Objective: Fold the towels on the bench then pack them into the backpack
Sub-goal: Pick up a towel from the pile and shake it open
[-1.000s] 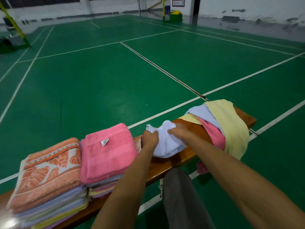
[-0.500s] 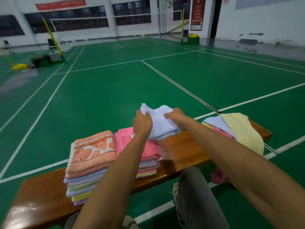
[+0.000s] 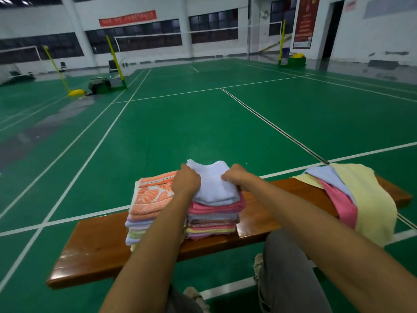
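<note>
While both my hands (left (image 3: 186, 181), right (image 3: 234, 176)) grip the blue towel (image 3: 214, 188), it rests on the right stack (image 3: 214, 219) on the table (image 3: 94, 245).

There is just one view. The camera sits on the person's head, high up, and looks forward and down. The long brown wooden bench (image 3: 259, 218) runs across the lower part, close in, with its left end nearest the camera and its right end at the picture's right side. Past its far edge, the green court floor (image 3: 203, 123) reaches to the white back wall (image 3: 372, 30).
</note>
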